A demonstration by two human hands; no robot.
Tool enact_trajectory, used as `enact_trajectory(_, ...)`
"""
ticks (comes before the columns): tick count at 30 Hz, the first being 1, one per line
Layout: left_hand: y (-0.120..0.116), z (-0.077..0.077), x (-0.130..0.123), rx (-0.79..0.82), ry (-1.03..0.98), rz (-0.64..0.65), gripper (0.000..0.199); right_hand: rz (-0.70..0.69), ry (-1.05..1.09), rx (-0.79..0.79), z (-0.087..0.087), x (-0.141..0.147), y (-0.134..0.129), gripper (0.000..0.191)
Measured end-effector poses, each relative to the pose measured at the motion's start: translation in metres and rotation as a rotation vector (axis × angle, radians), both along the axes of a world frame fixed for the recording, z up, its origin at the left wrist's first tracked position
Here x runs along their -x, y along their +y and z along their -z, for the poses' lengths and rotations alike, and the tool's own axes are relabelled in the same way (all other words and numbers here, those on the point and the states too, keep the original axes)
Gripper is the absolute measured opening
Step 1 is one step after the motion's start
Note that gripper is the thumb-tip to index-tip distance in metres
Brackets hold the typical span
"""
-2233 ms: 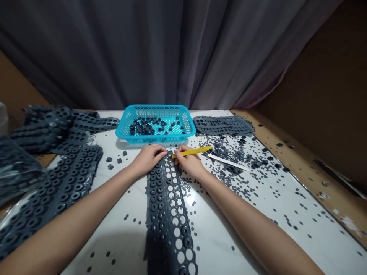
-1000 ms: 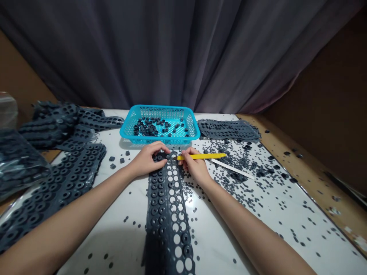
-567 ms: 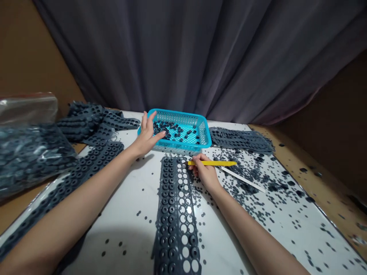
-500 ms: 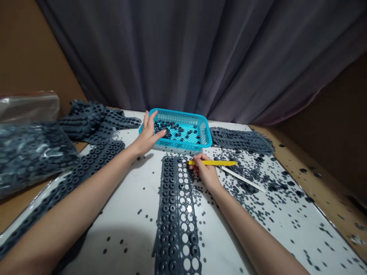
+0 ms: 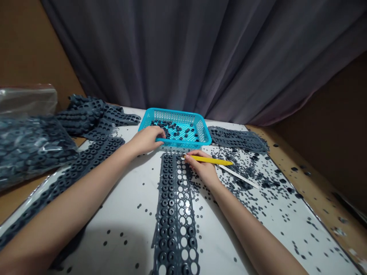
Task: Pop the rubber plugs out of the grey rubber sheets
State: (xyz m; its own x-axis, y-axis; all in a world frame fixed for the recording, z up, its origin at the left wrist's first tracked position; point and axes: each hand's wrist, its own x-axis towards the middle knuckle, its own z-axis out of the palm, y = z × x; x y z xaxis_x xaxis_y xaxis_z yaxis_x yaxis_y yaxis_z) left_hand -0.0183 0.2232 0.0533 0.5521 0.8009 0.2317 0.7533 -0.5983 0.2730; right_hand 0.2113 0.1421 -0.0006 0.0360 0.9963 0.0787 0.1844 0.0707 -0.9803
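Note:
My left hand [image 5: 149, 138] is at the near left corner of the turquoise plastic basket [image 5: 205, 138]. Its fingers curl over the rim and the thumb sits outside, so it grips the rim; whether something small is also between the fingertips is hidden. Black rubber rings [image 5: 176, 133] lie scattered in the basket. My right hand [image 5: 203, 168] pinches a yellow pen-shaped tool [image 5: 218, 159], its dark tip at the far end of a black rubber sheet [image 5: 169, 206]. Ring shapes fill the sheet's left rows; mostly open holes run down its right rows.
Small black discs [image 5: 255, 183] litter the table's right side, around a white strip [image 5: 239, 176]. Another perforated sheet [image 5: 237, 138] lies right of the basket. At left are a long ringed sheet [image 5: 94, 156], a heap of sheets [image 5: 83, 116] and a filled clear bag [image 5: 31, 149]. A dark curtain [image 5: 172, 53] hangs behind.
My left hand, spread above the basket before, has come down and toward me, its fingers now curled at the near rim. My right hand stays at the sheet's far end with the yellow tool.

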Motion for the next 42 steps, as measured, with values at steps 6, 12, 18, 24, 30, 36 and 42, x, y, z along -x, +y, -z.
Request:
enact_trajectory(6,-0.023,-0.012,-0.021,0.043,0.030,0.187,0.010,-0.025,0.078,0.079,-0.002,0.009,-0.001,0.020)
enact_trajectory(12,-0.031,0.017,-0.036,0.168,0.189,0.070,0.019,0.020,0.113,0.057,0.007,0.021,0.001,0.011)
enact_trajectory(18,-0.025,0.024,-0.032,0.203,0.161,0.197,0.023,0.016,0.060,0.063,0.012,0.024,0.010,0.014)
enact_trajectory(24,-0.018,0.032,-0.029,0.201,0.121,0.256,0.022,0.029,0.016,0.097,0.007,0.027,0.012,0.013)
enact_trajectory(30,-0.020,0.034,-0.030,0.158,0.153,0.244,0.019,0.010,-0.127,0.067,0.007,0.027,0.013,0.011)
enact_trajectory(36,-0.031,0.031,-0.037,0.049,0.273,0.222,0.017,0.022,-0.195,0.066,0.005,0.026,0.014,0.012)
enact_trajectory(42,-0.029,0.032,-0.037,-0.020,0.345,0.275,0.017,0.031,-0.135,0.105,0.006,0.026,0.013,0.012)
